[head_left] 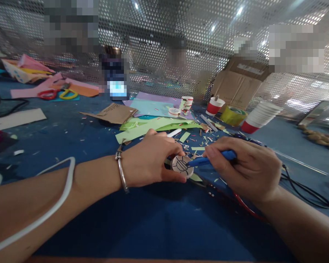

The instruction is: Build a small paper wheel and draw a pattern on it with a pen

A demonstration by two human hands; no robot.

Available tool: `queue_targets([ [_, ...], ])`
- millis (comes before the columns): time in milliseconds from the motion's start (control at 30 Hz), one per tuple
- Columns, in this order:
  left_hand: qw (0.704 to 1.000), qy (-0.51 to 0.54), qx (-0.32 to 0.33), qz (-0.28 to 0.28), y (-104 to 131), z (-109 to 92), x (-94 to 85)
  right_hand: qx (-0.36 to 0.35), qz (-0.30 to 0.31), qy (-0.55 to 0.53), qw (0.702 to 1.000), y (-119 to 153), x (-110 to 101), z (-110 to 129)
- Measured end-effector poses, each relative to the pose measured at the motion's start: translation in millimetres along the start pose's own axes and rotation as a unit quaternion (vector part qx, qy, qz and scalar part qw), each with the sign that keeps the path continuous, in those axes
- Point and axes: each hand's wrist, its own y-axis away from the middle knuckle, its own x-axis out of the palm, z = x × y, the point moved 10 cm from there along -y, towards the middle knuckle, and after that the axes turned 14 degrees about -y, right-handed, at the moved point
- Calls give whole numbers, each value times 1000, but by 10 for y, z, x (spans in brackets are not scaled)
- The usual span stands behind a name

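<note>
My left hand grips a small round white piece between thumb and fingers, near the middle of the view. Dark lines form a circle with stripes and short rays on its face. My right hand is closed around a blue pen, whose tip is at the drawn face. Just beyond my hands, paper scraps and green paper strips lie on the blue table.
Red-handled and yellow-handled scissors lie at the back left. Behind my hands are brown cardboard, a red-and-white cup, yellow-green tape and stacked cups. A black cable lies at the right.
</note>
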Motion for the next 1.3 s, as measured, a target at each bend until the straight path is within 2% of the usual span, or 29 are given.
queue_targets([
  [200,1000,2,4,-11,8,2,-15,-11,28,-65,997,0,120,43],
  [500,1000,2,8,-7,2,2,-2,-7,18,-92,996,-6,134,7],
  [733,1000,2,7,-9,-2,-2,-9,-3,16,-86,996,3,130,-5],
  [1033,1000,-16,-2,1,-7,6,2,28,-16,-46,998,21,53,-188],
  [1300,1000,3,-1,4,2,-5,-5,25,-1,-72,997,8,87,-78],
])
